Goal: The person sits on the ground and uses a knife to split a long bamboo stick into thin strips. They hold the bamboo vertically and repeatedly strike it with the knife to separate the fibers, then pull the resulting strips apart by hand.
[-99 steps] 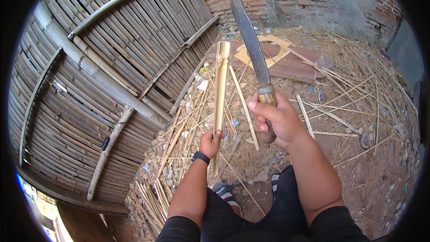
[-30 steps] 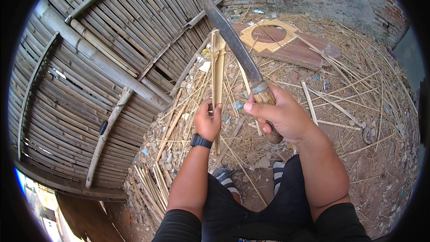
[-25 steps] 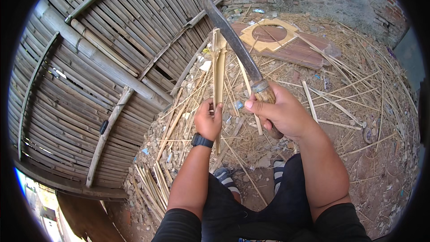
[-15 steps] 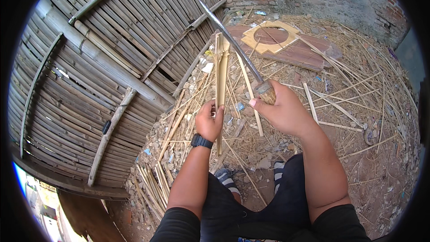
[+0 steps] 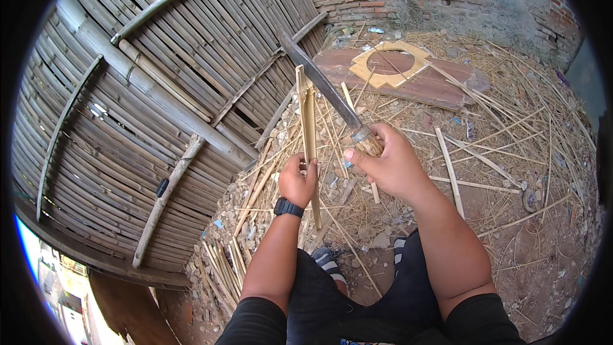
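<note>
My left hand (image 5: pixel 298 180) is closed round the lower part of a split bamboo piece (image 5: pixel 309 121), which stands nearly upright with its hollow inner face showing. In my right hand (image 5: pixel 394 165) is the wooden handle of a machete (image 5: pixel 332 94). Its long dark blade slants up and to the left, passing beside the top of the bamboo; whether the two touch I cannot tell. A black watch (image 5: pixel 289 207) sits on my left wrist.
A slatted bamboo wall (image 5: pixel 159 121) rises close on the left. Cut strips (image 5: pixel 223 268) lie by my left leg, with more sticks and shavings over the ground. Farther off, a pale board with a round hole (image 5: pixel 399 76) rests on a brown plank (image 5: pixel 440 92) before a brick wall (image 5: pixel 447 0).
The machete has come slightly left and its blade has turned, now showing its dark flat side. The bamboo's top has tipped a little to the left.
</note>
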Demonstrator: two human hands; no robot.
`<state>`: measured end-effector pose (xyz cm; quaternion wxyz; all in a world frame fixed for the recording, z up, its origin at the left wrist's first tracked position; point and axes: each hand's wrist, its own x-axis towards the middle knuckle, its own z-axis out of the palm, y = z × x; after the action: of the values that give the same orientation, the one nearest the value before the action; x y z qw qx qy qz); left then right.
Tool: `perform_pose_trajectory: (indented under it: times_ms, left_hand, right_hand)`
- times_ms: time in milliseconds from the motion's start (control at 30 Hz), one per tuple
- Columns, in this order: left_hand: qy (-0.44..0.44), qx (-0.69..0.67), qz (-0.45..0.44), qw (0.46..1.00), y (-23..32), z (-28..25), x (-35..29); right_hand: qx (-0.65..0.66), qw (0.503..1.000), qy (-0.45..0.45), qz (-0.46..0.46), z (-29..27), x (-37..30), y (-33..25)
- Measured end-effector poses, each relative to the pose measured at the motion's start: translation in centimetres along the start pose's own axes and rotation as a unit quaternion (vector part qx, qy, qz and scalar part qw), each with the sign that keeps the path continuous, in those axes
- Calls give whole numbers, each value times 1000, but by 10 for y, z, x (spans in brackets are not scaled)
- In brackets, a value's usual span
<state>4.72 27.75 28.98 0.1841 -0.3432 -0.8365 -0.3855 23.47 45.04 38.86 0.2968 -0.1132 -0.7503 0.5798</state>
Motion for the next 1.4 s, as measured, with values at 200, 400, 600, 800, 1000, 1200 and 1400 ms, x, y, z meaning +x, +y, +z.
perform_pose_trajectory:
  times_ms: [200, 400, 600, 800, 1000, 1200, 1400]
  left_hand:
    - [30, 20, 16, 999, 10, 0, -4]
    - [-6, -15, -19, 1000, 3, -6, -4]
    - [7, -9, 3, 1000, -7, -3, -5]
    - [-11, 17, 12, 1000, 6, 2, 1]
    - [88, -89, 39, 991, 42, -53, 25]
    - [165, -12, 239, 957, 134, -114, 84]
    - [103, 40, 252, 961, 153, -121, 99]
  right_hand:
    - [-284, 954, 76, -67, 4, -12, -18]
    - [-83, 990, -50, 102, -15, 2, -24]
    - [-200, 976, -39, 77, -21, 0, -40]
    - [-346, 937, 35, 34, -13, -1, -31]
    - [-165, 973, -105, 123, -30, -2, -54]
    - [-308, 950, -7, 42, -20, -9, -34]
    - [-291, 954, -56, 34, -18, -13, -43]
